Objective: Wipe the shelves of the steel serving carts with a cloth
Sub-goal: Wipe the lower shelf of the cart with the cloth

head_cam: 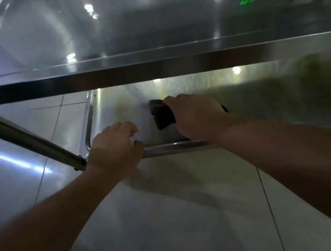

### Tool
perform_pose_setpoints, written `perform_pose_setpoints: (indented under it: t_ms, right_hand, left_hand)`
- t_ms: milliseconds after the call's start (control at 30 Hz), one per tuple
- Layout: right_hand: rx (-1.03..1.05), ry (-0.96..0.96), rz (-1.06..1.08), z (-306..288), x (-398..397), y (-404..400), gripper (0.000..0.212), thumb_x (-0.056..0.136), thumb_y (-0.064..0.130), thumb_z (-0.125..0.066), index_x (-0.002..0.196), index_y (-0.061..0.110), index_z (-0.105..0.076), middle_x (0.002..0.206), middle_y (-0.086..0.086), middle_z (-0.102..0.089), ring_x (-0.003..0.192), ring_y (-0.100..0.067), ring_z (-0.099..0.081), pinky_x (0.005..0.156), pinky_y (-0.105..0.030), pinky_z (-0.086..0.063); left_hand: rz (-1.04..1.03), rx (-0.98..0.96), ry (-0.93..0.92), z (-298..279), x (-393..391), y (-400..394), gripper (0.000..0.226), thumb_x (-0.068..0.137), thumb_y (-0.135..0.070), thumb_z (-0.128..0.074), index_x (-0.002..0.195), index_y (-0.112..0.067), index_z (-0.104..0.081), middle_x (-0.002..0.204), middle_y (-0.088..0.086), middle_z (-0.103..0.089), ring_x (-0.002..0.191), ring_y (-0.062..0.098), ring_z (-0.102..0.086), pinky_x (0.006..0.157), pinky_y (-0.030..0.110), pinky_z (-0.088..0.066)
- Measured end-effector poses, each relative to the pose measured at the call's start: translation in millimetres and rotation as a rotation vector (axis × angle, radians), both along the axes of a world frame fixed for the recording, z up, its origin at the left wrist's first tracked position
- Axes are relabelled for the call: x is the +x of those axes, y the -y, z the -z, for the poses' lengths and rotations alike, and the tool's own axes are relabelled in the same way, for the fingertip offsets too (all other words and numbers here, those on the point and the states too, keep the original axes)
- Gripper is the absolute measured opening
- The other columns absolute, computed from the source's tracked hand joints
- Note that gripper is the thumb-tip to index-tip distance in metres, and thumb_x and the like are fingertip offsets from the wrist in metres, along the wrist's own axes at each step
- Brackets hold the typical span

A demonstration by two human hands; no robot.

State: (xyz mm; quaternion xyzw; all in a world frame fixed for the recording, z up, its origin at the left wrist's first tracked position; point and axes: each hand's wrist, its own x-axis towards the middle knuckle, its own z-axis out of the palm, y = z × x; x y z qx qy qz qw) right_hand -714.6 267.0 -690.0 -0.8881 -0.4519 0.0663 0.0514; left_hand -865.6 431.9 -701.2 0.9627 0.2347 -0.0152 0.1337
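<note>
Below the centre of the frame, the right hand [197, 115] bears down on a dark cloth [161, 114], fingers curled over it, holding it bunched against the lower shelf [265, 94] of the steel serving cart. To its left, the left hand [114, 143] grips the shelf's front rim [170, 147] near the corner, fingers hooked over the edge, likely steadying the cart. Across the upper half of the frame runs the top shelf [143, 29], glossy with reflected lights. The cloth looks soft, light and limp; it should fold under any pressure, so it is best gathered into a pad under the palm rather than pinched by a corner. On polished steel it will probably slide easily. The floor tiles [175, 212] fill the lower frame.
</note>
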Motion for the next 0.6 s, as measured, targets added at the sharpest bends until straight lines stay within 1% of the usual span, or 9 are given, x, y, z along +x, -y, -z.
perform_pose_setpoints:
  t_ms: [67,167,267,400,467,533,567,600]
  right_hand:
    - [0.004,0.022,0.011,3,-5,-8,0.036,0.099,0.023,-0.052,0.134,0.020,-0.049,0.106,-0.006,-0.062,0.089,-0.029,-0.063,0.067,-0.038,-0.040]
    - [0.008,0.022,0.013,7,-7,-25,0.039,0.100,0.022,-0.051,0.139,0.020,-0.046,0.110,-0.006,-0.061,0.092,-0.027,-0.061,0.073,-0.041,-0.043]
    - [0.027,0.034,0.039,10,-6,-43,0.041,0.100,0.023,-0.053,0.140,0.021,-0.045,0.112,-0.007,-0.061,0.089,-0.024,-0.057,0.078,-0.043,-0.045]
    - [0.079,0.036,0.112,20,-2,-70,0.040,0.099,0.023,-0.055,0.139,0.020,-0.046,0.115,-0.009,-0.062,0.100,-0.030,-0.062,0.088,-0.050,-0.050]
    - [0.114,0.038,0.178,30,3,-82,0.040,0.099,0.022,-0.055,0.138,0.018,-0.047,0.118,-0.012,-0.061,0.105,-0.034,-0.062,0.092,-0.051,-0.048]
    - [0.125,0.012,0.230,47,7,-90,0.042,0.099,0.021,-0.054,0.140,0.016,-0.046,0.123,-0.014,-0.060,0.111,-0.037,-0.060,0.095,-0.051,-0.046]
    - [0.130,-0.045,0.243,56,9,-93,0.045,0.098,0.021,-0.055,0.142,0.015,-0.046,0.127,-0.015,-0.060,0.115,-0.037,-0.059,0.099,-0.052,-0.045]
    - [0.126,-0.126,0.240,67,11,-95,0.051,0.096,0.025,-0.058,0.145,0.016,-0.046,0.133,-0.014,-0.059,0.122,-0.037,-0.057,0.104,-0.052,-0.043]
  left_hand:
    - [-0.014,-0.004,0.008,6,-3,-5,0.036,0.100,-0.036,-0.060,0.134,-0.026,-0.062,0.131,-0.003,-0.066,0.114,0.020,-0.059,0.098,0.039,-0.050]
    - [-0.017,0.019,0.006,10,-10,-16,0.036,0.100,-0.037,-0.061,0.134,-0.026,-0.063,0.130,-0.003,-0.066,0.113,0.019,-0.060,0.097,0.041,-0.053]
    - [-0.042,0.001,-0.015,13,-23,-29,0.035,0.101,-0.037,-0.062,0.135,-0.027,-0.061,0.131,-0.005,-0.064,0.115,0.018,-0.059,0.097,0.039,-0.053]
    - [-0.113,-0.037,0.057,22,-45,-49,0.030,0.099,-0.035,-0.066,0.128,-0.029,-0.065,0.126,-0.008,-0.066,0.112,0.016,-0.062,0.095,0.041,-0.058]
    - [-0.156,-0.086,0.098,29,-57,-58,0.023,0.098,-0.031,-0.066,0.121,-0.031,-0.067,0.117,-0.011,-0.067,0.103,0.011,-0.064,0.088,0.036,-0.059]
    - [-0.198,-0.168,0.127,36,-69,-67,0.014,0.098,-0.028,-0.066,0.110,-0.034,-0.068,0.099,-0.013,-0.069,0.083,0.003,-0.066,0.071,0.027,-0.057]
    - [-0.211,-0.187,0.135,38,-76,-71,0.010,0.099,-0.028,-0.065,0.105,-0.036,-0.068,0.088,-0.012,-0.069,0.072,0.003,-0.065,0.062,0.023,-0.053]
    - [-0.217,-0.190,0.140,41,-84,-76,0.009,0.100,-0.029,-0.064,0.101,-0.037,-0.068,0.081,-0.012,-0.068,0.065,0.004,-0.064,0.057,0.020,-0.048]
